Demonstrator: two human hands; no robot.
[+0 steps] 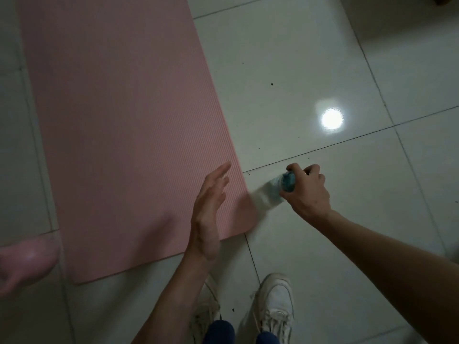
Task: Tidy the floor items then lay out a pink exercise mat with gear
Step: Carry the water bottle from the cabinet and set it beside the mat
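My right hand (306, 192) reached down, fingers curled round blue cap of clear plastic bottle (273, 188) just beside flat pink ribbed exercise mat (124, 120). My left hand (210, 209) hovered edge-on over mat corner, fingers straight, holding nothing.

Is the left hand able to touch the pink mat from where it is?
Probably yes. The left hand hovers open right over the near corner of the pink mat, with nothing between them. The right hand is off to the side, gripping a bottle.

Dim; lamp glare (332, 119) on tiles; bottle (270, 192) motion-blurred; corners dark.
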